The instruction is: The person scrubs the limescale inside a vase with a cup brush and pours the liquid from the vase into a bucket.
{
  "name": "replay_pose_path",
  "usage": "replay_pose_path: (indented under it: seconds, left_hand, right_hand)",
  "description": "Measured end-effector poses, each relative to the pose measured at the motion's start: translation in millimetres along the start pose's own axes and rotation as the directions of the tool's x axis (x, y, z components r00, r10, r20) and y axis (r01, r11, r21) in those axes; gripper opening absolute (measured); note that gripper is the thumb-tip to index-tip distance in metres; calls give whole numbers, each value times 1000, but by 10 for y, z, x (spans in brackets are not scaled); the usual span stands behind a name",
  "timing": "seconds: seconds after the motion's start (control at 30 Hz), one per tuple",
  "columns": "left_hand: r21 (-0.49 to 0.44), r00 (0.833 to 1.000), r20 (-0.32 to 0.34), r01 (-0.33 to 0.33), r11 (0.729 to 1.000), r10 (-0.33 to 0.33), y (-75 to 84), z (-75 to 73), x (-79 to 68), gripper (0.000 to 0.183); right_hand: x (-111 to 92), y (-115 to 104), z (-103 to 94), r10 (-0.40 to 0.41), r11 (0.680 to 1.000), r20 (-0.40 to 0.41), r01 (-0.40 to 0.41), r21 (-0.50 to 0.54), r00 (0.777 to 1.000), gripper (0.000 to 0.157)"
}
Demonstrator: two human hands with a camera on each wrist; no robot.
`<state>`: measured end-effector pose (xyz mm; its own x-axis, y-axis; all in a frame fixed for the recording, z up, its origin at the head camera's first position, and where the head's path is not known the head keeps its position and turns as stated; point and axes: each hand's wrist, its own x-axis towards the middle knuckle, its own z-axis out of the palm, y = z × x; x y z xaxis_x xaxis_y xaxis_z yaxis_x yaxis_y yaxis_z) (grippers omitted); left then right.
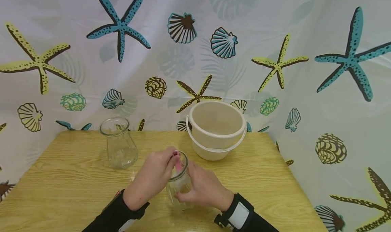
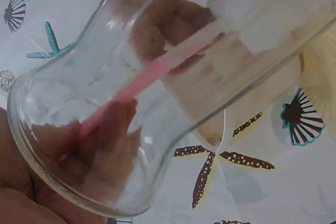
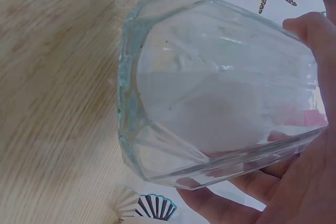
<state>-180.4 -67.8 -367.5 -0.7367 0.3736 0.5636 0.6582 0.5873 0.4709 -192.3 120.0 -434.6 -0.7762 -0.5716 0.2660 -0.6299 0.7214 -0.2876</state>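
Near the front of the table, a clear glass vase with a flared rim leans in my right hand. The right fingers and thumb wrap around its side. My left hand, at the vase's mouth, pinches the pink handle of a bottle brush. In the left wrist view the pink handle runs down through the neck to a blurred white head. The right wrist view shows the vase's faceted base tilted above the wood, with a whitish shape behind the glass.
A second clear glass vase stands at the back left of the wooden table. Behind the hands, to the right, is a cream bucket with its white handle lowered in front. A curtain with starfish and shells hangs around the table's edges.
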Motion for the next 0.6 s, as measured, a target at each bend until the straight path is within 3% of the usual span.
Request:
replay_pose_path:
  seconds: [0.2,0.37,0.6]
  left_hand:
    - [-68,1000,4,8,998,-8,35,3,5,12]
    - [-104,997,65,37,994,-30,54,-46,-1,13]
    - [-26,989,142,57,998,-52,92,-148,-21,14]
  right_hand:
    - [-5,4,-8,5,1000,17,-5,6,1000,97]
    - [-8,4,-8,4,1000,16,-5,27,1000,102]
    - [-9,10,7,-15,999,-7,15,31,1000,101]
